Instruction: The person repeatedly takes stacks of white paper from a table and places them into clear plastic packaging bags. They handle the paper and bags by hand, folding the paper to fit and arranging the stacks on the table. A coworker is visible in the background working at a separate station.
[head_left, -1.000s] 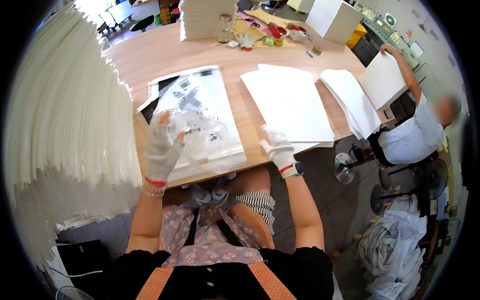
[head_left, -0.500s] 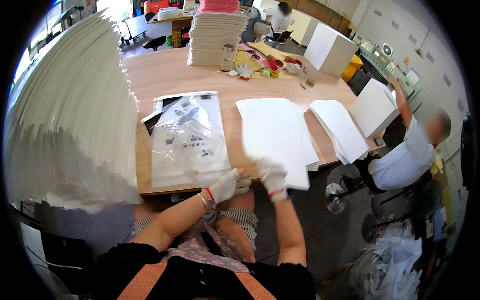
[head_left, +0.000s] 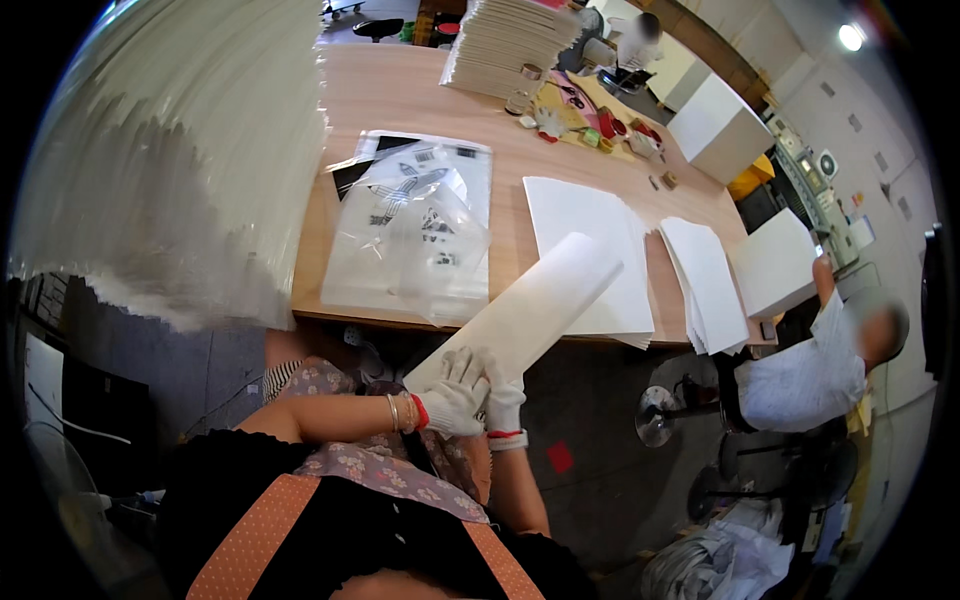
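A white paper sheet [head_left: 530,305], slightly curved, slants from the front of the paper stack down toward my lap, past the table's front edge. My left hand [head_left: 455,392], in a white knit glove with a red cuff band, rests on its near end with fingers stretched out over the surface. Close beside it, my right hand [head_left: 504,398], gloved the same way, grips the sheet's near edge; some of its fingers are hidden. Under the sheet's far end, the fanned stack of white paper [head_left: 575,215] lies on the table. A clear plastic bag [head_left: 405,250] with dark print lies to the left.
A tall pile of white plastic-wrapped sheets [head_left: 190,170] stands at the left. Another paper stack [head_left: 703,280] and a white block [head_left: 775,265] are on the right, near a seated person [head_left: 800,370]. Scissors, tape rolls and a jar [head_left: 525,90] sit at the back.
A sheet has come off the middle stack and been drawn toward my lap. My left hand now lies on it, and my hands have come together. The view has shifted.
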